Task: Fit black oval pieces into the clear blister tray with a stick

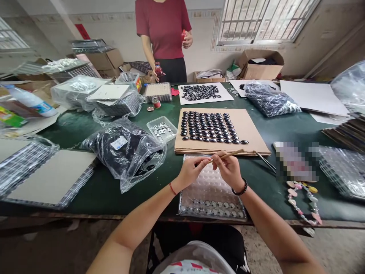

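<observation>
A thin wooden stick (pixel 236 152) runs between my two hands, tilted up toward the right. My left hand (pixel 191 173) is closed in a pinch at the stick's lower end. My right hand (pixel 229 169) grips it farther up, fingers wrapped round. Beneath both hands lies a clear plastic tray (pixel 199 186) with round hollows; small pale pieces sit in its nearest rows. Just beyond, a cardboard stack (pixel 251 129) carries rows of shiny black oval pieces (pixel 208 127). Whether the left fingertips also hold something tiny is hidden.
Left stand a bag of black pieces (pixel 114 146) and an open box of small metal parts (pixel 165 133). Right lie tweezers (pixel 266 163), a phone (pixel 295 161) and a beaded strap (pixel 293 194). Across the table (pixel 137 205) stands a person (pixel 164 23) holding red containers.
</observation>
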`<action>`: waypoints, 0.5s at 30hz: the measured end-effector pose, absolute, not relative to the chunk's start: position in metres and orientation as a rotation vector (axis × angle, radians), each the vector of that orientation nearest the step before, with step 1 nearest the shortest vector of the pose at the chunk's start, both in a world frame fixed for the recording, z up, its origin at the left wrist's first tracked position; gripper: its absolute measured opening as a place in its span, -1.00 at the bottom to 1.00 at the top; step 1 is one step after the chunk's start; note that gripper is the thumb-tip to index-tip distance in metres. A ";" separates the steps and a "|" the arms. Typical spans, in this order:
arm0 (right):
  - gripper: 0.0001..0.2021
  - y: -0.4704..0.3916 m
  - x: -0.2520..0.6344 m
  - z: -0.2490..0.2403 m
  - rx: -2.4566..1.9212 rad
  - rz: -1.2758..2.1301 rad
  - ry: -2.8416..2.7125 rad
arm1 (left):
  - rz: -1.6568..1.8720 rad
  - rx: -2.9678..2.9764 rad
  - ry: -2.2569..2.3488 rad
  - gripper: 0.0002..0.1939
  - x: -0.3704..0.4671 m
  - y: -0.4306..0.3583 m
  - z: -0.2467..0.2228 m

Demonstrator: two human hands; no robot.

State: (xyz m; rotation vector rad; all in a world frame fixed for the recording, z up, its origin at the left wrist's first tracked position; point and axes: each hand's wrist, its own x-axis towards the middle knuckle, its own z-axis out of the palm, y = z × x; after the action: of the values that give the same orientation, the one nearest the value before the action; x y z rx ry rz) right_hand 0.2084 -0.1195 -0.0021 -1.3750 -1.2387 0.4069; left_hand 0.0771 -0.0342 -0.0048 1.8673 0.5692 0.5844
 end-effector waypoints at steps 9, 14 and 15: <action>-0.77 -0.121 0.210 0.000 -1.403 0.281 -1.276 | 0.571 1.958 0.685 -0.61 0.076 -0.033 -0.009; -0.80 -0.119 0.209 0.001 -1.394 0.229 -1.366 | 0.553 2.006 0.628 -0.57 0.075 -0.038 -0.009; -0.80 -0.118 0.209 0.001 -1.402 0.215 -1.381 | 0.544 2.006 0.626 -0.57 0.075 -0.038 -0.009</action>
State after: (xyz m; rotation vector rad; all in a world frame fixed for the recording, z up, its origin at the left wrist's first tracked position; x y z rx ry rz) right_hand 0.2092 -0.1184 0.0006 -1.4022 -1.3808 0.2148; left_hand 0.0746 -0.0382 -0.0094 2.0064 0.6258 0.5439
